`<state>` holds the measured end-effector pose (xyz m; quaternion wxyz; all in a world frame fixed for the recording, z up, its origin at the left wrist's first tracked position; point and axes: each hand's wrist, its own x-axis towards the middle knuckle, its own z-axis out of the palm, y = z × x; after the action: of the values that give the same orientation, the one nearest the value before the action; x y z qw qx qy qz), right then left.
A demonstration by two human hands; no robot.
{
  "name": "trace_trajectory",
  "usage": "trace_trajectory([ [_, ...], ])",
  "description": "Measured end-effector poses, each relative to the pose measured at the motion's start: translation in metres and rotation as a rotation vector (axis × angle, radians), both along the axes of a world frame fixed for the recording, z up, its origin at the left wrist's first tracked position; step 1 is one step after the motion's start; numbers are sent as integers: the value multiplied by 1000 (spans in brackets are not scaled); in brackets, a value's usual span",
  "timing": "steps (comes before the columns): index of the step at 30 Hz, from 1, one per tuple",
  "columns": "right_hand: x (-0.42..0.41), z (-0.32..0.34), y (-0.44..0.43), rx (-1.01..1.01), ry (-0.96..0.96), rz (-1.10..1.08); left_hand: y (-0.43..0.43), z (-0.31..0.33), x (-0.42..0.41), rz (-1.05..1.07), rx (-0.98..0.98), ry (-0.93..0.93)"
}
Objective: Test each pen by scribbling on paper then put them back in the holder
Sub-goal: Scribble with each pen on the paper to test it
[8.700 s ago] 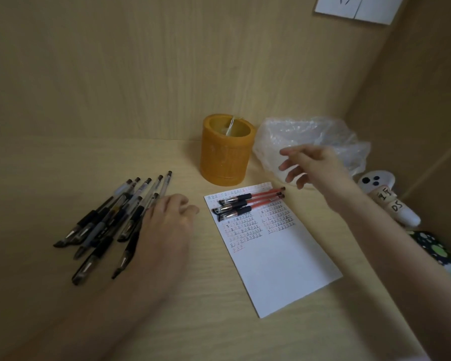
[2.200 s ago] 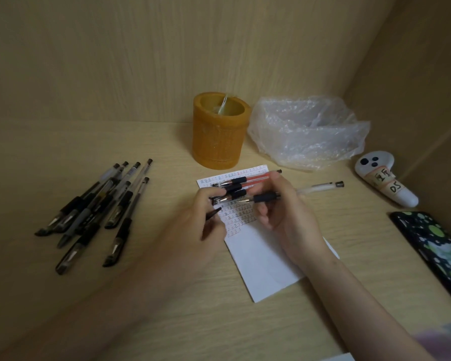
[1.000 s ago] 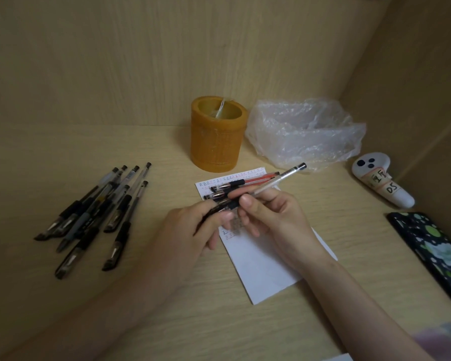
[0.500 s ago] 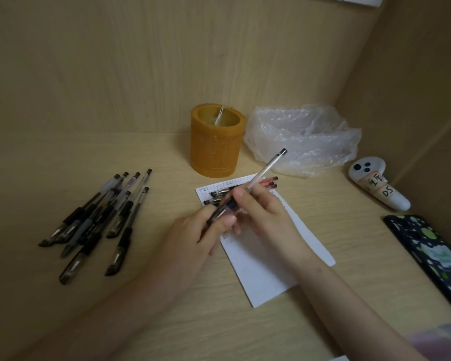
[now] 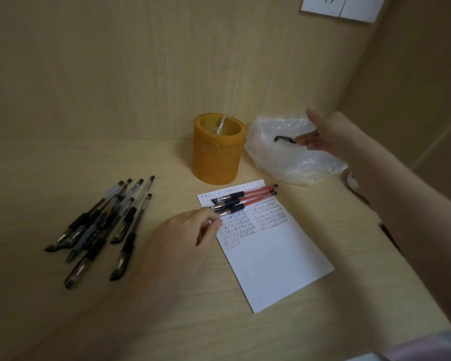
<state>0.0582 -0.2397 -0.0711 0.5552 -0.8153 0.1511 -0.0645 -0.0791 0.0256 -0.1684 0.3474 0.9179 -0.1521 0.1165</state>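
Now red pens (image 5: 245, 200) are seen on paper (image 5: 274, 256), long axes running left-right, tips just beside left hand (image 5: 185, 233), loosely curled, grasping nothing; right hand (image 5: 326, 134), farther, pinches cap (image 5: 284, 139) over bag (image 5: 292, 162)

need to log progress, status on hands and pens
Right hand pinches black cap over plastic bag. Left hand at red pens on paper. Holder unobstructed.
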Motion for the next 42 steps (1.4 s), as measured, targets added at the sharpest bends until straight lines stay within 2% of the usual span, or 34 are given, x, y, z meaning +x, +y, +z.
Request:
trace_trajectory([
  [4, -7, -10, 4, -109, -102, -22, 8, -8, 9, 37, 210, -106],
  [7, -29, -20, 18, -149, -227, 2, 15, -15, 17, 181, 375, -183],
  [10, -55, -33, 39, -130, -258, 104, 18, -10, 19, 241, 554, -31],
  [12, -71, -42, 52, -78, -238, 181, 22, -10, 19, 271, 611, 42],
  [16, -91, -59, 70, -19, -219, 288, 25, -8, 20, 294, 669, 29],
  [24, -105, -88, 80, 102, -194, 321, 28, 3, 23, 314, 799, 84],
  [28, -109, -95, 82, 152, -199, 329, 28, 5, 22, 287, 712, 87],
  [32, -110, -98, 84, 235, -197, 331, 28, 2, 19, 229, 487, -23],
  [38, -116, -98, 94, 336, -96, 482, 12, -1, 14, -21, 137, -235],
  [42, -121, -100, 104, 393, -67, 629, 1, -2, 2, -181, -63, -267],
])
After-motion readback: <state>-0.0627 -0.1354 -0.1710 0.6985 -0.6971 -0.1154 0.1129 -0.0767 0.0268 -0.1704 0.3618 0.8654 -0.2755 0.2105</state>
